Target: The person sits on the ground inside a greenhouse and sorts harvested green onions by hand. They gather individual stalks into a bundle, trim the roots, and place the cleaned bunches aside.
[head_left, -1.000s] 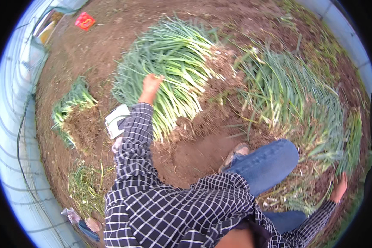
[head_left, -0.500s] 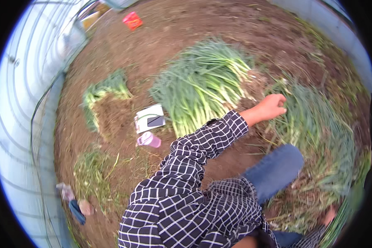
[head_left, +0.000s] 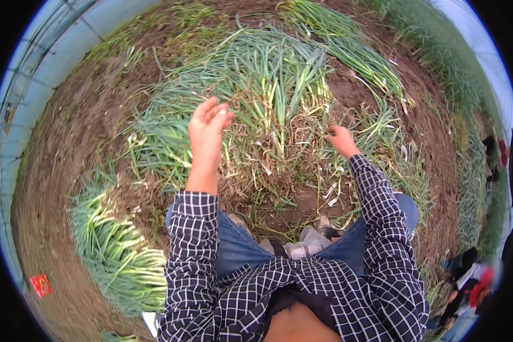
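Observation:
My left hand (head_left: pixel 207 135) is raised above the near left side of a wide heap of green onions (head_left: pixel 279 65). Its fingers are apart and slightly bent, with nothing between them. Lower and to the right, my right hand (head_left: pixel 342 141) is over the roots and dry leaves at the heap's right edge. Its fingers are curled together at the tips; whatever they pinch, if anything, is too small to make out. Brown roots and withered leaves (head_left: pixel 256 165) lie between the two hands, in front of my knees.
Cleaner green onions (head_left: pixel 119 256) lie in a row at lower left, beside a white flat thing (head_left: pixel 152 322). Another bundle of green onions (head_left: pixel 353 51) is at far right. A red packet (head_left: pixel 41 285) rests on the soil at left. Other people (head_left: pixel 473 285) are at the right edge.
My view has swung to the right, from the cleaner piles to the uncleaned heap. Both my hands are now over this heap; the left hand has opened out.

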Demonstrator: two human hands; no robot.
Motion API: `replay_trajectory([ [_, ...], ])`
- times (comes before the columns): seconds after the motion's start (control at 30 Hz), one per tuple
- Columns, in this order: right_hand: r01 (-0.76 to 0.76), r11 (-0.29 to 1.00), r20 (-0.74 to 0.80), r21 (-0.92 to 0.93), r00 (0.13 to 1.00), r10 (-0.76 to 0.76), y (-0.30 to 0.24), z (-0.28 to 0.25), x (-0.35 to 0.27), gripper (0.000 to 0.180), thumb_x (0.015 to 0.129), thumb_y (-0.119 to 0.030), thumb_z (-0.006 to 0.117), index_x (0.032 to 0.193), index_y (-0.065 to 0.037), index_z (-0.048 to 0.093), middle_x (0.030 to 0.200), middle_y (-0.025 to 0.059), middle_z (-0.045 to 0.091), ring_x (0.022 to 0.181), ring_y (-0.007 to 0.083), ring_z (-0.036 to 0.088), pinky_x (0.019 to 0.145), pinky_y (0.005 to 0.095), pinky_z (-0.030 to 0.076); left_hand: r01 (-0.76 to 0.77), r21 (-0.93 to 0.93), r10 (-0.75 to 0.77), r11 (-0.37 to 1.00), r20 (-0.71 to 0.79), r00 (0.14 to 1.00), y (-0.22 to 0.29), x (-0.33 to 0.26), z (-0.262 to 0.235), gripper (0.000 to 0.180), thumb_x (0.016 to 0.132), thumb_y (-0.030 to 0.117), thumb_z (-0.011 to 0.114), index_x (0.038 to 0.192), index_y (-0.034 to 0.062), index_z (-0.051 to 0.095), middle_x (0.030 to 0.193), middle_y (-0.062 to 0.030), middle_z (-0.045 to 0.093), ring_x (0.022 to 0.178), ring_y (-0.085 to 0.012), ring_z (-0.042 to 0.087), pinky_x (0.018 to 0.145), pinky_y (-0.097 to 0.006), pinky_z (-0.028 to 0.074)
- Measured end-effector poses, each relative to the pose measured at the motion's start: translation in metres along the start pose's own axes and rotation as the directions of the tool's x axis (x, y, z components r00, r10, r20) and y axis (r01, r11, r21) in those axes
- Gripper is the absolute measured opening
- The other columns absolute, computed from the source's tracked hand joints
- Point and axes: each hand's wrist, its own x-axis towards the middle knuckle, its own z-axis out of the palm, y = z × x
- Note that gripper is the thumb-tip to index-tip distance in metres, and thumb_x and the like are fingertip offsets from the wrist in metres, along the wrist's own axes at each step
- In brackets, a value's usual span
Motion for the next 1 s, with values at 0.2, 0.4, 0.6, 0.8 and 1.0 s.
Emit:
replay_trajectory([
  [0.2,0.057,0.939,0.007,0.34,0.998,-0.063,-0.05,0.086,0.015,0.023,0.077,-0.019,0.059,0.086,0.0,0.066,0.084,0.0153,0.065,0.077,0.0273,0.061,0.073,0.0366,0.048,0.159,0.06,-0.158,0.986,-0.021,0.987,-0.002,-0.004,0.002,0.032,0.084,0.004,0.053,0.114,-0.004,0.047,0.097,-0.0134,0.06,0.08,-0.0172,0.061,0.069,-0.027,0.051],
  [0.4,-0.132,0.989,0.083,-0.063,0.987,0.137,-0.12,0.155,0.052,0.033,0.074,-0.026,0.063,0.083,0.005,0.057,0.077,0.0195,0.06,0.066,0.0309,0.057,0.065,0.0386,0.047,0.282,0.033,-0.283,0.959,0.032,0.959,-0.011,0.019,-0.01,0.027,0.083,0.003,0.053,0.11,-0.0018,0.049,0.092,-0.0113,0.062,0.076,-0.0161,0.061,0.067,-0.027,0.05],
  [0.6,0.053,0.312,-0.079,0.949,0.994,0.072,-0.166,0.038,0.066,0.019,0.08,-0.007,0.053,0.092,0.006,0.06,0.082,0.0122,0.064,0.073,0.0166,0.061,0.062,0.0285,0.048,0.255,0.007,-0.255,0.967,0.037,0.966,-0.015,0.028,-0.021,0.027,0.085,0.004,0.053,0.11,-0.0027,0.049,0.094,-0.0121,0.061,0.077,-0.0159,0.062,0.067,-0.025,0.051],
  [0.8,-0.067,0.906,-0.011,0.419,0.997,0.079,-0.11,0.07,0.082,0.02,0.081,-0.014,0.058,0.089,0.004,0.062,0.077,0.0138,0.062,0.07,0.0173,0.058,0.064,0.0303,0.046,0.32,0.046,-0.323,0.946,0.078,0.943,-0.021,0.029,-0.008,0.026,0.084,0.006,0.054,0.109,-0.0004,0.051,0.094,-0.0122,0.062,0.076,-0.0163,0.062,0.066,-0.026,0.05],
  [1.0,0.007,0.43,-0.025,0.903,0.999,0.034,-0.128,0.067,0.027,0.018,0.078,-0.008,0.063,0.089,0.006,0.061,0.077,0.0094,0.062,0.065,0.0141,0.056,0.062,0.027,0.046,0.341,0.172,-0.364,0.924,0.125,0.923,-0.033,0.025,-0.004,0.024,0.083,0.007,0.055,0.106,0.0012,0.054,0.091,-0.0105,0.063,0.075,-0.0143,0.061,0.065,-0.025,0.049],
])
